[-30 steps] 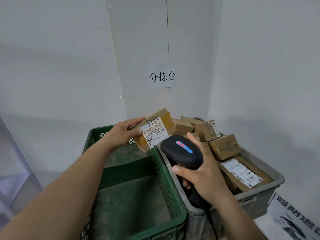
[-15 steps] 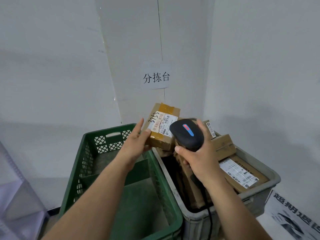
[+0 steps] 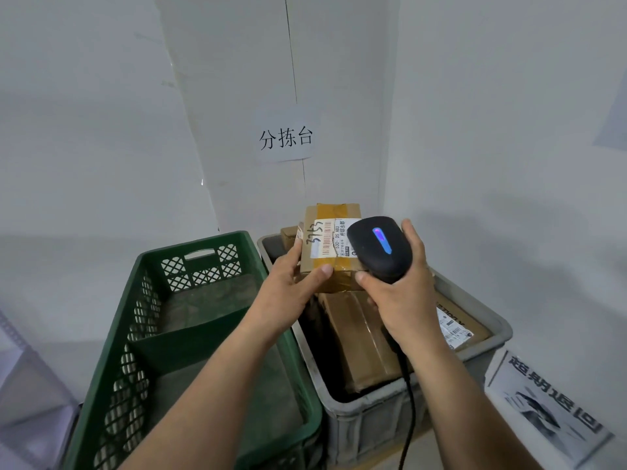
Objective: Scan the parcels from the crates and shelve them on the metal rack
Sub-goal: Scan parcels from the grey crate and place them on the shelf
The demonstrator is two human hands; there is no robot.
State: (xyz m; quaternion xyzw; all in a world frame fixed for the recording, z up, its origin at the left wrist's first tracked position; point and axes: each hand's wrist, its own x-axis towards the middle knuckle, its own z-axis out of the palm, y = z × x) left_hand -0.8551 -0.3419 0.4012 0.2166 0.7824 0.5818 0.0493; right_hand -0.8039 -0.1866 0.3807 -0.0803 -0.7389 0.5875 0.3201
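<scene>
Holding the parcel (image 3: 325,242) up over the far end of the grey crate (image 3: 373,412), the left hand (image 3: 288,293) grips its near-left corner, thumb across the near edge, fingers round the left side. The label faces the camera: barcode plus handwritten digits. The right hand (image 3: 403,300) is wrapped round the black scanner (image 3: 380,247), whose blue light strip is lit on top. The scanner head sits just beside the parcel and covers the right part of the label. The scanner cable (image 3: 409,401) drops down over the grey crate's near wall. The right hand and forearm block the middle of the grey crate. Still visible inside it are a large brown taped box (image 3: 356,344) below the held parcel, a flat labelled parcel (image 3: 458,325) at the right, and a box corner (image 3: 288,234) at the far end behind the left hand's fingers. The green crate (image 3: 112,351) stands to the left, touching the grey one or nearly so. It has lattice walls, a handle slot in the far wall and a cross divider inside, and its dusty floor is exposed. Both crates sit in a white wall corner. A paper sign (image 3: 286,137) with three Chinese characters is stuck on the far wall above the crates. A printed sheet (image 3: 546,401) lies near right, beside the grey crate. A perforated metal rack upright (image 3: 12,334) shows at the left edge, well apart from the parcel.
</scene>
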